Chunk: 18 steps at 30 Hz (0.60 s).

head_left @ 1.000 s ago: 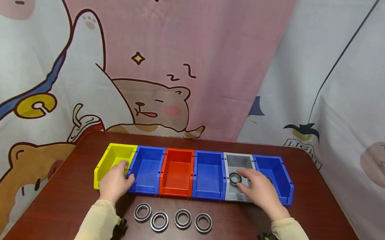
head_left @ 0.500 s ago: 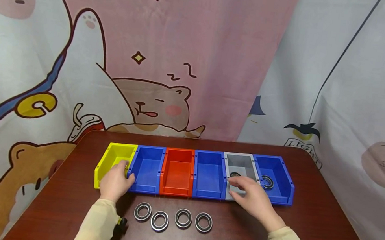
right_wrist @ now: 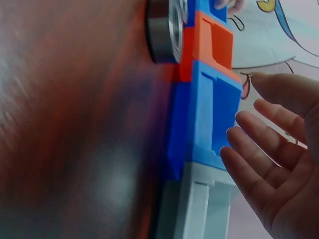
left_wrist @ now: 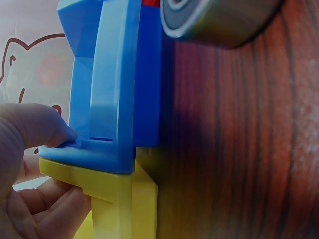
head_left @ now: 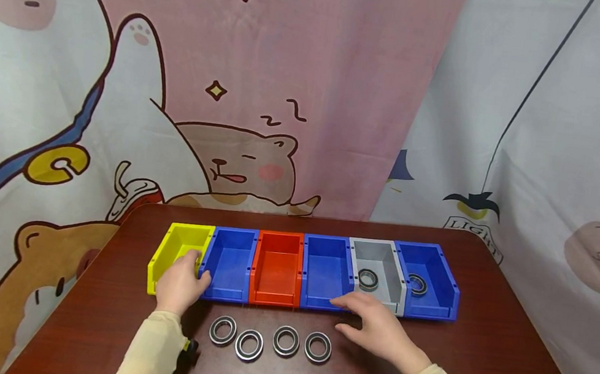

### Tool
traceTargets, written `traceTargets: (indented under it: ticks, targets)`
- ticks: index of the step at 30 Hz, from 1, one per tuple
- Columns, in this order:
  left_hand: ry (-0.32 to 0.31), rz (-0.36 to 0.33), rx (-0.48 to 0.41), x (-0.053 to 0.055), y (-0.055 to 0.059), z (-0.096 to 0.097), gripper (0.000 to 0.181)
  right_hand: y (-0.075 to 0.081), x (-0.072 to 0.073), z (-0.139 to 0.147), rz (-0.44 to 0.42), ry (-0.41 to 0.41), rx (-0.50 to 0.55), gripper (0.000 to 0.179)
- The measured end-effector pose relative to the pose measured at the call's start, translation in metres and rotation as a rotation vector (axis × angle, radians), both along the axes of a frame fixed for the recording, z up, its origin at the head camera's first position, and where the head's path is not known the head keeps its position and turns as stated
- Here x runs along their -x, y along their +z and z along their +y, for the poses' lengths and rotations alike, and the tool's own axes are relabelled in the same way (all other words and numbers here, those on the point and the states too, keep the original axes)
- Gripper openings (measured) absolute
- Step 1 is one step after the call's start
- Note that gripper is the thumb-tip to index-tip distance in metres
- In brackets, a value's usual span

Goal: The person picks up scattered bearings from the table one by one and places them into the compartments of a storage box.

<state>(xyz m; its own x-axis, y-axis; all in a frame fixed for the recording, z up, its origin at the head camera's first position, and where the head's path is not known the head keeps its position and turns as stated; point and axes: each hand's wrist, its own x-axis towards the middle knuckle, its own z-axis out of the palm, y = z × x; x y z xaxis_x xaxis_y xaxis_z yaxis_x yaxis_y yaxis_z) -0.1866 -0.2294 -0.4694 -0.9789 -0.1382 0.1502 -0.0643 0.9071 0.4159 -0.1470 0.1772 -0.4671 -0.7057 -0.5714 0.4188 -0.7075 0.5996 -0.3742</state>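
My left hand (head_left: pixel 179 284) pinches the adjoining walls of the yellow bin (head_left: pixel 156 266) and the blue bin (head_left: pixel 228 265) beside it. Its thumb (left_wrist: pixel 42 124) lies on the blue side, the fingers on the yellow side. Over the front of the grey bin (head_left: pixel 397 284) and the other blue bin (head_left: pixel 324 270), my right hand (head_left: pixel 380 332) hovers with fingers spread and nothing in them. One bearing (head_left: pixel 368 279) lies in the grey bin, another bearing (head_left: pixel 417 285) in the rightmost blue bin (head_left: pixel 446 290). Several bearings, among them the rightmost bearing (head_left: pixel 317 347), lie on the table before the bins.
A red bin (head_left: pixel 276 271) stands mid-row, its neighbours touching it on both sides. The dark wooden table (head_left: pixel 486 356) runs out past both ends of the row. Printed curtains (head_left: pixel 366 96) hang behind it.
My right hand has drawn back from the grey bin toward the front left, leaving its bearing inside. The bearing in the rightmost bin is now uncovered. My left hand has stayed put.
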Motion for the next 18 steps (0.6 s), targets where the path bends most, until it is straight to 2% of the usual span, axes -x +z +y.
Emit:
traceTargets:
  ticks: [6,11,18]
  targets:
    - [0.0,0.003,-0.003,-0.001,0.001,0.001,0.052,-0.009,-0.008,-0.01,-0.046,0.074,-0.089,0.045]
    - [0.003,0.0,-0.004,0.0,0.001,0.001,0.052,-0.016,-0.012,-0.017,-0.007,0.137,-0.13,0.052]
    - [0.0,0.014,0.0,0.0,-0.001,0.0,0.052,-0.018,-0.018,-0.025,-0.007,0.162,-0.173,0.058]
